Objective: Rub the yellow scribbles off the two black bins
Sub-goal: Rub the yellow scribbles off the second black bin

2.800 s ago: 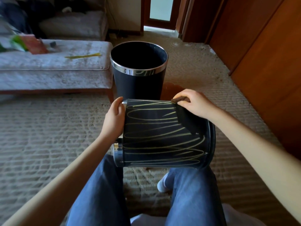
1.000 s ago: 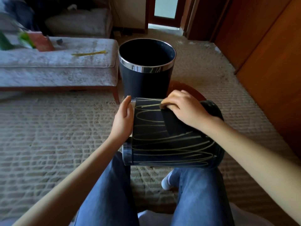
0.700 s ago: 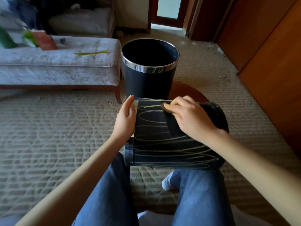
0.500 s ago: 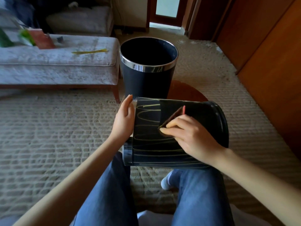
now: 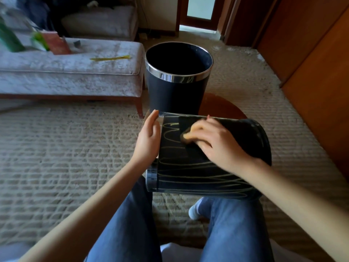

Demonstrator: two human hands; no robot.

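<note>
The bin you are working on (image 5: 200, 173) lies on its side across your thighs, a smooth, slightly tapered black cylinder with its banded mouth to the left and its glossy rounded base to the right. Thin yellow scribbles (image 5: 190, 179) loop along the lower wall and up a narrow strip by the mouth, while the upper wall around your fingers is plain black. Your right hand (image 5: 217, 146) bends its fingers down over a small dark pad (image 5: 183, 138) and presses it on the wall; blur hides the exact grip. Your left hand (image 5: 149, 138) is flat, fingers straight and together, braced against the mouth end. Just beyond, close to the far edge of the lap bin, the second bin (image 5: 177, 93) stands upright, matt black under a bright chrome rim, with faint yellow marks reflected or drawn on that band. A rounded brown wooden surface (image 5: 222, 107) shows by its base. To the left sits a plush grey bench (image 5: 75, 74) on wooden legs with a yellow strip (image 5: 110, 58) on top; to the right, flat wooden doors (image 5: 311, 69). Ribbed beige carpet (image 5: 66, 148) spreads wide on your left.
</note>
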